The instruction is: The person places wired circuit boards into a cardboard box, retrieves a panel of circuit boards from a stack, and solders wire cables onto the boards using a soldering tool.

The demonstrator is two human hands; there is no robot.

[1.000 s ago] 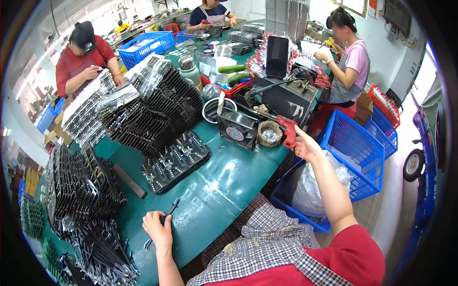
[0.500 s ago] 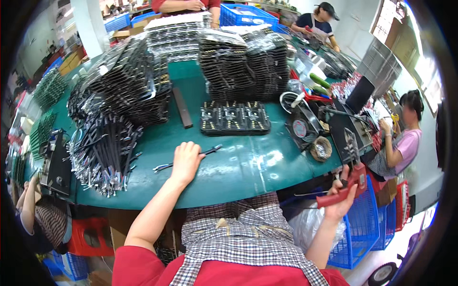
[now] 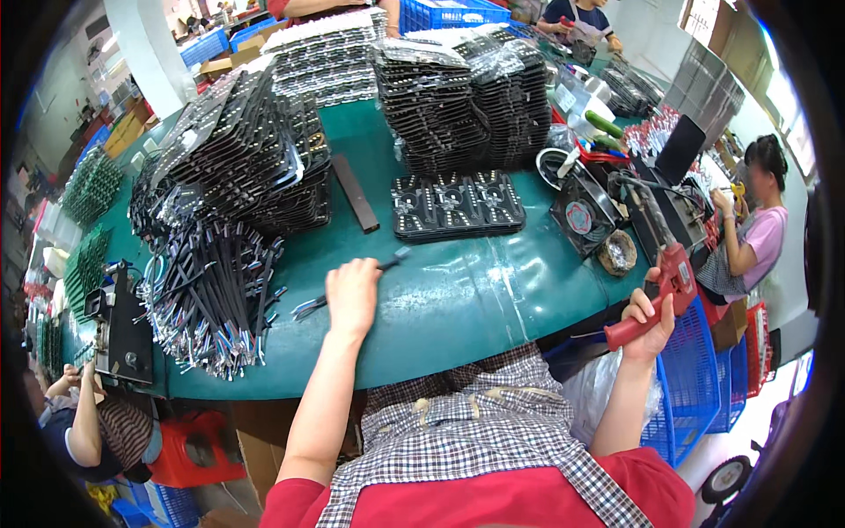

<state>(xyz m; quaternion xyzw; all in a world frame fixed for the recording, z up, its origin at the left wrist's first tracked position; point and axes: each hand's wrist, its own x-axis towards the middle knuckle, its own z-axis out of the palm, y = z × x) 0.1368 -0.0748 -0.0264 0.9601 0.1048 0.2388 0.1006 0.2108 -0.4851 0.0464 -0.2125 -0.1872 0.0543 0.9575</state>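
Head view: dark cable [image 3: 393,260] under your left hand [image 3: 354,297], slanting toward the flat black panels [image 3: 458,207]

All places are given from the flat black panels, which lie on the green table [image 3: 440,308]. Your left hand is found to the near left of the panels, fingers curled over the middle of the dark cable and apparently grasping it. Your fingertips are hidden, so how firm that hold is cannot be told.

The cable's long axis runs on a slant: its loose wire ends lie to the left of the panels and nearer you; its other end points at their near left corner and stops just short, with no contact noted.

Your right hand [image 3: 649,321] is to the near right of the panels, clenched round the handle of a red pistol-shaped tool [image 3: 676,275]. The tool's metal nose points away from you, right of the panels.

Governing relation, in judgement: cable and tool stand well apart, to opposite sides of the panels. Your left hand, being on the cable, is the nearer.
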